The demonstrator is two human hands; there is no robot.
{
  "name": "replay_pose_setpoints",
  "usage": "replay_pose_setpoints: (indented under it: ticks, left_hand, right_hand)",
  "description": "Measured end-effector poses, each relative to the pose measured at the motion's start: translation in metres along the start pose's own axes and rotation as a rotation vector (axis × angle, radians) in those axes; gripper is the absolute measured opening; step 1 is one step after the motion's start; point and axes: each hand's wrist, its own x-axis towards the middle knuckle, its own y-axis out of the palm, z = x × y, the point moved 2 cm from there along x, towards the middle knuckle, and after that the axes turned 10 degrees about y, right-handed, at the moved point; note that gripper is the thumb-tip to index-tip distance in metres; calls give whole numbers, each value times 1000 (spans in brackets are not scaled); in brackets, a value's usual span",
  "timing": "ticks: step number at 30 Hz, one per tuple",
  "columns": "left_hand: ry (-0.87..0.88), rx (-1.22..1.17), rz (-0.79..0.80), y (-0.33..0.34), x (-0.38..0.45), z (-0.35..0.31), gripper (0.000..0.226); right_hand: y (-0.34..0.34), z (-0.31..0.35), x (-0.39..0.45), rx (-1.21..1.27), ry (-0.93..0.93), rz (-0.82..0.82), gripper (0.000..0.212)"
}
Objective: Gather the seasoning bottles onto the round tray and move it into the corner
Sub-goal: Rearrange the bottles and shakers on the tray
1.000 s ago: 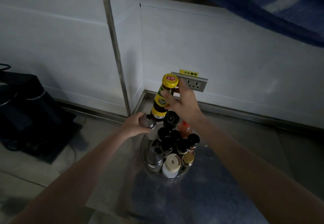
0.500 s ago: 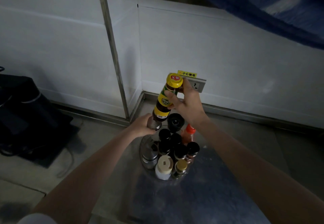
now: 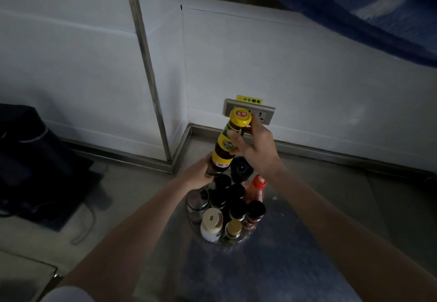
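Right hand: my right hand point(image 3: 254, 144) pinches the neck of the tall bottle point(image 3: 229, 142), just under its yellow cap.
Left hand: my left hand point(image 3: 201, 175) grips the bottom of the same bottle, fingers curled round it.
Tall bottle: it is tilted and stands at the far edge of the round tray point(image 3: 246, 239); I cannot tell if its base already touches the tray.
Tray: it is on the steel table point(image 3: 283, 266), near the wall corner but not yet in it.
Count: one tall bottle, one red-capped bottle point(image 3: 257, 189), one white-lidded jar point(image 3: 212, 225), one gold-lidded jar point(image 3: 233, 229), about six black-capped jars (they are dark, so the number is not sure), one metal shaker point(image 3: 197, 203).
Risk: the tray is crowded, so I judge the tilted bottle can knock its neighbours or fall outward when released.
Risk two: sliding the tray too fast can topple the tall bottle against the socket point(image 3: 264, 113).
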Motion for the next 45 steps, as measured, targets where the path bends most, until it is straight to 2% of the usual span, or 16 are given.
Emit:
replay_pose_setpoints:
  ticks: [2, 4, 8, 11, 17, 22, 26, 34, 39, 42, 45]
  left_hand:
    - [-20, -53, -11, 5, -2, 11, 86]
    - [-58, -95, -26, 9, -4, 17, 88]
    - [-82, -101, -27, 6, -7, 1, 64]
    - [-122, -109, 33, 4, -4, -3, 64]
    - [-142, -346, 44, 2, -2, -17, 64]
    - [-127, -472, 41, 0, 4, -22, 33]
    - [-210, -469, -31, 4, 6, -10, 53]
    - [-301, -517, -223, 5, -24, 12, 47]
    - [-315, -319, -104, -14, -43, 22, 51]
    - [-294, -367, -84, -13, -44, 18, 50]
    - [-248, -396, -150, -9, -34, 7, 40]
  right_hand:
    - [0, -1, 0, -13, 5, -16, 36]
    - [1, 1, 1, -30, 4, -18, 37]
    - [1, 6, 1, -23, -3, -18, 36]
    - [-3, 7, 0, -12, 5, -25, 36]
    - [-6, 2, -4, -34, -2, -35, 39]
    - [-8, 0, -4, -49, -3, -54, 37]
    - [-10, -2, -5, -40, 8, -71, 38]
    - [-2, 6, -2, -87, -8, -57, 37]
    - [0, 16, -3, -93, -58, -48, 38]
    - [0, 18, -5, -102, -74, -31, 38]
    - [1, 17, -8, -111, -82, -20, 38]
